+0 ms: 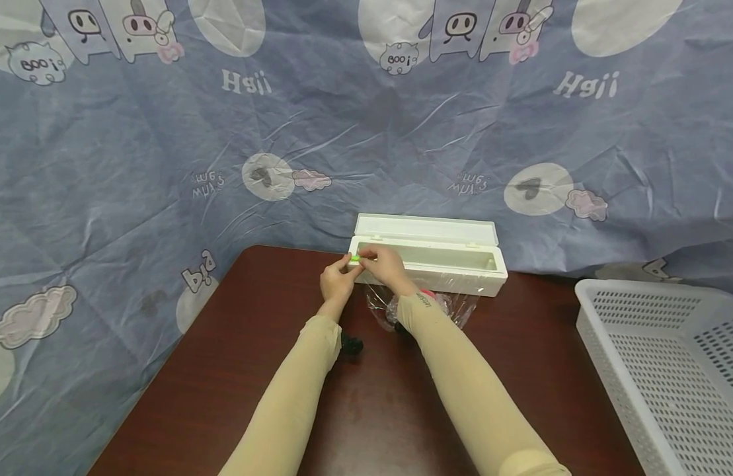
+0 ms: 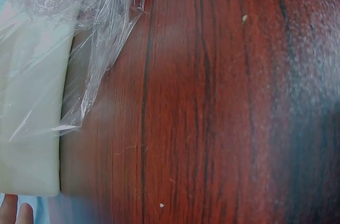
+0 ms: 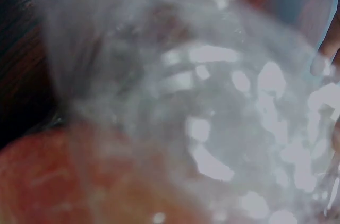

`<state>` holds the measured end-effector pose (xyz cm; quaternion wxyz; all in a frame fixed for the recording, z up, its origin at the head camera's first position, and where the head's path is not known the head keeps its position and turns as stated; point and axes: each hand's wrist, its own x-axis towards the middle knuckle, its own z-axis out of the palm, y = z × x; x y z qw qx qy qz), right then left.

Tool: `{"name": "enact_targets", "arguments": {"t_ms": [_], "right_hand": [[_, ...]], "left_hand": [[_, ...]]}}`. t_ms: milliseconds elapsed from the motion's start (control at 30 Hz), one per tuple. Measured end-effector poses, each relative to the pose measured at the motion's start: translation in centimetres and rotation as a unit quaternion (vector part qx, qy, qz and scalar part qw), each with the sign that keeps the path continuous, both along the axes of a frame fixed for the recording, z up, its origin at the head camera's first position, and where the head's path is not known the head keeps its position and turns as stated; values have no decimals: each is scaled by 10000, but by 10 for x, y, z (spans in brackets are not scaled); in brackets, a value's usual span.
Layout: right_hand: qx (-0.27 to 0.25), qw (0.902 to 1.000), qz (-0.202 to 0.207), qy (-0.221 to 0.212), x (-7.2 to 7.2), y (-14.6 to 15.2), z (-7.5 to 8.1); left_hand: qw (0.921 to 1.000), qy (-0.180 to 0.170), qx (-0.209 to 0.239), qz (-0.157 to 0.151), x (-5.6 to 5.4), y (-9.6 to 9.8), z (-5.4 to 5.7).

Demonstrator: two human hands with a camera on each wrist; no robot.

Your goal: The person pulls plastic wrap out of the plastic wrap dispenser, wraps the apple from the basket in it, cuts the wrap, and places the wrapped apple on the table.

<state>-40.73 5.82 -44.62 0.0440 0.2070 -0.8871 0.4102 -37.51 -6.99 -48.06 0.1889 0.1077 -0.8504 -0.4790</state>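
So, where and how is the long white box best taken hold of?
Probably around the right end of the long white box, coming from the right: it is narrow front to back, and that end looks free, while the left hand and right hand occupy the left end and clear film hangs over the front.

And it's smooth plastic on the long white rectangular box (image 1: 492, 283); clear plastic film (image 2: 114, 38) glints, glossy and crinkled; the reddish-brown wood-grained table (image 1: 372, 410) gleams; blue-grey printed cloth (image 1: 342, 119) hangs matt, creased.

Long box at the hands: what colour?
The box is white; shows best in the head view.
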Motion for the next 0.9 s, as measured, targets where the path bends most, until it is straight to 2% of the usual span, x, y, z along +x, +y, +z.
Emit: {"name": "enact_targets", "arguments": {"t_ms": [167, 467, 900], "right_hand": [[111, 9999, -70, -97, 2, -2, 4], [72, 9995, -157, -248, -1, -1, 1], [165, 9996, -177, -158, -4, -3, -1]], "left_hand": [[10000, 43, 60, -24, 0, -2, 0], [10000, 27, 62, -70, 0, -1, -2], [9996, 249, 150, -38, 0, -1, -2]]}}
